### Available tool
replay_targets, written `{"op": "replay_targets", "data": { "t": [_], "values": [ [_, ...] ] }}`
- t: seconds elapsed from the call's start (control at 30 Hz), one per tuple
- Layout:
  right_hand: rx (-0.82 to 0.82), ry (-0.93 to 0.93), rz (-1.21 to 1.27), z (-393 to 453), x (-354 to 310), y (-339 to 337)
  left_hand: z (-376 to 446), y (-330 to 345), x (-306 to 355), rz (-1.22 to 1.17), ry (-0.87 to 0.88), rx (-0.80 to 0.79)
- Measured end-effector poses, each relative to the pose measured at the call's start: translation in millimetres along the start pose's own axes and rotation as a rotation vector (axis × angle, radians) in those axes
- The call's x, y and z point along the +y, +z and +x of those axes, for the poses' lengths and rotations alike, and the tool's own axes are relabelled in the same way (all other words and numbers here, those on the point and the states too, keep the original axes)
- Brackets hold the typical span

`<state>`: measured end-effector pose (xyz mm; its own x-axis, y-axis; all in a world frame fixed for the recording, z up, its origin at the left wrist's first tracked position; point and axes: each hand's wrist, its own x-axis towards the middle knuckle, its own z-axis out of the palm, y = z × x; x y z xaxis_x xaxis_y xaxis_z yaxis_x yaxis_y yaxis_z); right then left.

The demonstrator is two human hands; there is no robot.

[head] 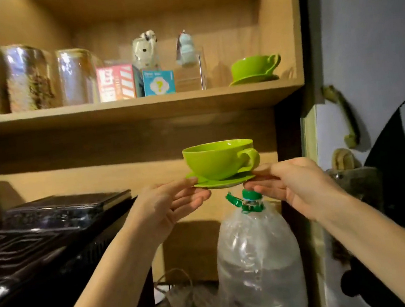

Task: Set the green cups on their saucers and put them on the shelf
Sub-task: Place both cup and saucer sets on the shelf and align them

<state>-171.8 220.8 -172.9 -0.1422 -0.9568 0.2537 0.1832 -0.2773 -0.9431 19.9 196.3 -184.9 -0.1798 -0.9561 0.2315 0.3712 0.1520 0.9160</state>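
A green cup stands upright on a green saucer, held in the air below the shelf. My left hand pinches the saucer's left rim and my right hand pinches its right rim. The cup's handle points right. A second green cup sits on its own saucer at the right end of the wooden shelf.
On the shelf stand two glass jars, small boxes, a blue box, figurines and a clear stand. A large water bottle with a green cap rises right under the saucer. A black appliance sits at left.
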Motion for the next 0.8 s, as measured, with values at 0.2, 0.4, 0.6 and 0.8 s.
{"op": "replay_targets", "data": {
  "t": [0.2, 0.4, 0.6, 0.8],
  "values": [
    [0.025, -0.114, 0.045, 29.6, -58.3, 14.2, 26.3, 20.5, 64.7, -0.006, 0.074, -0.005],
    [0.023, -0.167, 0.018, 59.6, -113.4, 36.5, 52.6, 35.9, 119.6, -0.029, 0.121, -0.019],
    [0.026, -0.175, 0.004, 92.6, -146.4, 47.1, 80.4, 48.1, 154.2, 0.004, 0.150, -0.030],
    [0.008, -0.207, -0.001, 128.5, -160.4, 52.4, 119.0, 53.8, 173.0, 0.075, 0.170, 0.011]
  ]
}}
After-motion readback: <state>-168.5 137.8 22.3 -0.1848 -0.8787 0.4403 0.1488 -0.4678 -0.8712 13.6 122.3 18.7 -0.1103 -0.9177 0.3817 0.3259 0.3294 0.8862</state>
